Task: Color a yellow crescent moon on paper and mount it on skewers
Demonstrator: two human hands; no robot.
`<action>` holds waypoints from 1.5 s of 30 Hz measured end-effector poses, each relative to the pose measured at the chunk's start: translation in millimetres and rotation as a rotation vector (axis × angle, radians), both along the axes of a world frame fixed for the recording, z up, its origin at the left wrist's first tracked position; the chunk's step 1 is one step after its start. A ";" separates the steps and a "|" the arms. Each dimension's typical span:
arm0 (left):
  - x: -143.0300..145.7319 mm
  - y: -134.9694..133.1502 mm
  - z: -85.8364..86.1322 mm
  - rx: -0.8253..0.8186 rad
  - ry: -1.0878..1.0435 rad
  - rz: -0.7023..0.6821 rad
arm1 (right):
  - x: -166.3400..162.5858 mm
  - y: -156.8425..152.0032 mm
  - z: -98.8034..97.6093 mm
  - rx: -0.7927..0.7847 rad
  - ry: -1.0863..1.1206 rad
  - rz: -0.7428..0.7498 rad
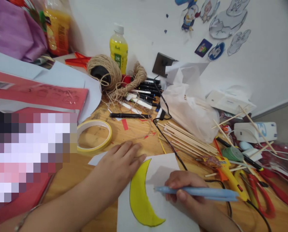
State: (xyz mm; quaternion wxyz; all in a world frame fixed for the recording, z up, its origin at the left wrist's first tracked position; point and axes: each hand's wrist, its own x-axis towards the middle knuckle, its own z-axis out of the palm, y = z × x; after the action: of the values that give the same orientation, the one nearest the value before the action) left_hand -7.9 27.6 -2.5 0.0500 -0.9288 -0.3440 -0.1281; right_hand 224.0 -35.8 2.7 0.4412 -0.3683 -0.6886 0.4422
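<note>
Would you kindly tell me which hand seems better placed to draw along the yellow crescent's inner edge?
Probably the right hand: it holds the blue pen, its tip near the yellow crescent, while the left hand rests by the crescent's upper end.

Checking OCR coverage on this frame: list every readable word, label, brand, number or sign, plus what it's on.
"冰": yellow bottle; its other print too small or blurred.
Orange bottle: label too blurred to read.
Red packet: barcode and print, too small and faint.
White box: blue mark, unclear.
Nothing else is legible.
</note>
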 end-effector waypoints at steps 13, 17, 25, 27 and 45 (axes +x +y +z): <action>1.1 -11.2 4.3 -0.139 -0.063 -0.008 | -16.0 -1.5 4.4 0.045 -0.405 0.071; 0.9 -13.3 -0.8 -0.124 -0.065 0.015 | -15.4 -1.8 5.6 0.031 -0.452 0.069; 1.4 -12.5 -2.3 -0.121 -0.030 0.018 | -16.5 -3.2 8.7 0.077 -0.451 0.059; 1.3 -12.6 -2.0 -0.117 -0.019 0.019 | -16.7 -3.2 8.9 0.101 -0.457 0.062; 1.5 -12.3 1.5 -0.132 -0.010 0.017 | -17.0 -2.9 10.3 0.089 -0.494 0.063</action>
State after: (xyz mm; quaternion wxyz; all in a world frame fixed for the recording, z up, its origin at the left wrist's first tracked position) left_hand -6.4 15.3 -1.0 -0.0120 -0.9265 -0.3598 -0.1091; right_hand 207.0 -38.6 13.0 0.2612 -0.4236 -0.8055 0.3215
